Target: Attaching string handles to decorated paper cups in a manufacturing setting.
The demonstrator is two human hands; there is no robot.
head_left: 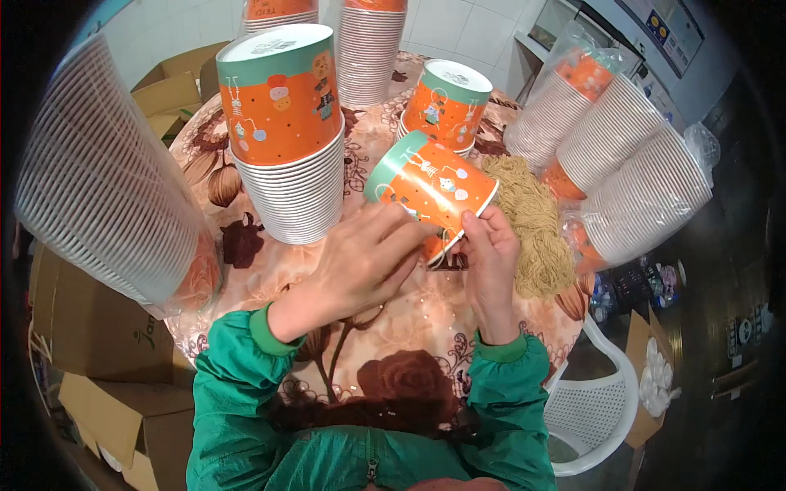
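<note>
An orange paper cup (442, 184) with a green band and cartoon figures lies tilted between my hands, its open rim toward the lower right. My right hand (491, 258) grips that rim, thumb outside. Against the cup's near side, my left hand (364, 258) has its fingers pinched together; what they hold is hidden, though a thin pale cord seems to show beside them near the rim. Right of the cup lies a bundle of tan yarn (536, 229). Upside-down nested cups form a stack (286, 147) at the left and a shorter stack (449, 106) behind the held cup.
A flower-patterned cloth (409, 327) covers the round table. Plastic-wrapped cup stacks lean at the left (106, 172) and right (622, 155), with another tall stack (372, 49) behind. Cardboard boxes (106, 409) stand lower left, a white plastic chair (594, 409) lower right.
</note>
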